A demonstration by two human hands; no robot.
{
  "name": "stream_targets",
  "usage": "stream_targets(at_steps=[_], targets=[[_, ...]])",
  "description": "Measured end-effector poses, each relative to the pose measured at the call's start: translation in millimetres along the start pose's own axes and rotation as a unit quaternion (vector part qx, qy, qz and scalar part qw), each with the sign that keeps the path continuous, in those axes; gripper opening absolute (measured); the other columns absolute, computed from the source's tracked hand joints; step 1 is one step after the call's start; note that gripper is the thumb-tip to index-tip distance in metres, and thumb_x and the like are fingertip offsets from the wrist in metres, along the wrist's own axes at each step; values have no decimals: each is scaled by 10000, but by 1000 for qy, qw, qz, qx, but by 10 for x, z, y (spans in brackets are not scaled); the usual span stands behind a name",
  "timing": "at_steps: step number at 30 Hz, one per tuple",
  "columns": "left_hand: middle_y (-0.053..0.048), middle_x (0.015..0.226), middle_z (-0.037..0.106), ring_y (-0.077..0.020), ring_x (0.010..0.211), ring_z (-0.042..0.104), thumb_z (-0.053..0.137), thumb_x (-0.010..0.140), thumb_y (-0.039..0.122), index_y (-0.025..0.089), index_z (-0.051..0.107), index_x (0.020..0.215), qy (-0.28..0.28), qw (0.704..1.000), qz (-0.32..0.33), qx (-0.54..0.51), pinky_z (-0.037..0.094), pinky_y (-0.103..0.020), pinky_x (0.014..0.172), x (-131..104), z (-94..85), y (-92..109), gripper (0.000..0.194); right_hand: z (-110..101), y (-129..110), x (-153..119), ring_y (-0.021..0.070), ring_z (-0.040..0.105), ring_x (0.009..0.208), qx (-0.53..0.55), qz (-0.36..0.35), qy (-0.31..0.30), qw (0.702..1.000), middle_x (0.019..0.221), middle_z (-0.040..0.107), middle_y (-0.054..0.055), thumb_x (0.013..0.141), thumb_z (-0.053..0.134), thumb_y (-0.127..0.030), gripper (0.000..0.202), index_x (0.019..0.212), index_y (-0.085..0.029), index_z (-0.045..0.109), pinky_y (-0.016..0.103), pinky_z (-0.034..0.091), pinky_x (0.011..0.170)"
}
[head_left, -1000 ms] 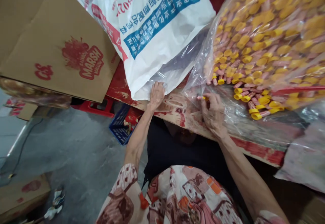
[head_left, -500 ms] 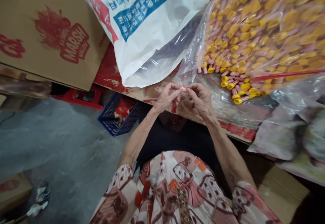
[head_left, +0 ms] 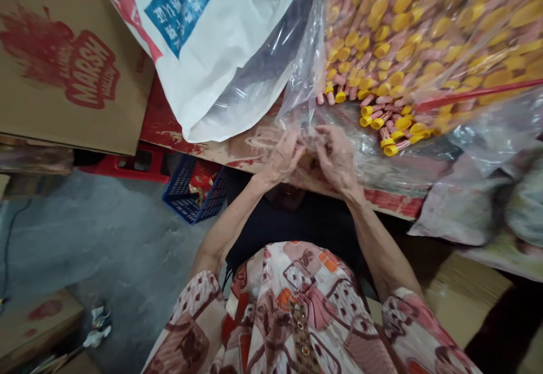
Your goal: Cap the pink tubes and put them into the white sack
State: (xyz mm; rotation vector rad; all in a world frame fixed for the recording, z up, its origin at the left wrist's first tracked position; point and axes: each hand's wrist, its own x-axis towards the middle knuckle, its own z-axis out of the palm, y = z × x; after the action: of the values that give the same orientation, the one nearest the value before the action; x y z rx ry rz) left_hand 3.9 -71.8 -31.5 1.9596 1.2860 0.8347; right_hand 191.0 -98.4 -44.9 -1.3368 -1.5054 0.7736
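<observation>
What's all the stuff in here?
Big printed cardboard box: one, brown, upper left.
Wide floppy sack: one, white, blue and red, top middle.
Clear plastic bag: one, colourless, upper right.
Small tube-shaped pieces: countless, pink and yellow, in and by that bag.
Worn wooden table: one, red and bare wood, middle.
Open plastic crate: one, blue, left of middle.
Moulded plastic piece: one, red, beside crate.
Wrapped bundles: at least two, pale, right.
Other cardboard: several pieces, brown, lower corners.
Concrete-looking floor: one, grey, left.
Patterned blouse: one, pink, white and orange, bottom middle.
Left hand: one, bare, centre.
Right hand: one, bare, beside it.
</observation>
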Motion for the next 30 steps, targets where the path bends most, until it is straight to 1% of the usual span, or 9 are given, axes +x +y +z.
stream_targets(at_steps=[2,5,10,12,16,18,21,26,30], targets=[[-94,1108,688,-260,1048,685,696,1129,366,255,579,982,-24,998,35,54,587,-429,911,6,90,15,218,-87,90,217,341,671,1231,-81,-18,48,995,1283,694,125,1141,465,-333,254,1279,-316,678,570,582,1080],[-94,1118,682,-261,1075,678,668,1134,360,260,578,980,-56,995,58,56,587,-448,946,30,80,-2,204,-47,292,666,331,605,1277,-132,-13,77,988,1352,647,138,1152,479,-288,272,1345,-311,670,511,577,1026],[13,787,594,-147,694,552,663,1097,641,273,587,945,-103,988,-73,-93,531,-361,664,25,-147,-88,406,220,557,1124,304,615,1225,-132,-1,24,991,1383,614,121,1167,572,-329,131,1209,-258,674,383,548,885],[16,787,607,-141,672,539,655,1080,688,273,599,958,-76,985,-106,-114,506,-356,627,-56,-196,-81,436,241,562,1110,289,644,1170,-151,12,24,988,1343,626,119,1182,546,-325,148,1154,-247,668,377,544,881],[-44,963,682,-209,878,651,636,1109,477,264,638,966,51,998,-17,17,566,-413,794,-250,-190,15,256,163,416,910,293,665,1131,-198,-3,28,980,1300,668,132,1171,502,-277,184,1130,-240,678,378,541,848],[-70,1022,697,-234,964,687,614,1070,258,247,656,997,29,994,18,108,571,-404,866,-290,-188,74,84,137,315,802,287,679,1072,-196,-16,9,981,1259,682,135,1156,483,-243,209,1159,-232,692,369,527,821],[-98,1129,726,-240,1006,717,588,1000,95,229,689,1140,-16,981,49,189,563,-344,836,-296,-237,145,218,149,190,690,257,662,880,-242,-17,-23,970,1201,693,141,1118,457,-190,295,1281,-222,702,362,471,741],[-108,1143,749,-227,1041,743,529,1087,130,202,695,1237,76,969,67,225,587,-324,915,-411,-246,149,235,221,118,649,246,616,803,-276,-23,-5,961,1161,713,154,1068,467,-204,318,1292,-207,693,352,405,688],[-57,1040,768,-174,879,732,566,1078,138,202,713,1183,23,976,87,198,595,-281,849,-418,-283,31,191,266,160,644,275,636,845,-227,-16,44,973,1014,734,140,1021,504,-296,152,1014,-224,638,379,459,743]])
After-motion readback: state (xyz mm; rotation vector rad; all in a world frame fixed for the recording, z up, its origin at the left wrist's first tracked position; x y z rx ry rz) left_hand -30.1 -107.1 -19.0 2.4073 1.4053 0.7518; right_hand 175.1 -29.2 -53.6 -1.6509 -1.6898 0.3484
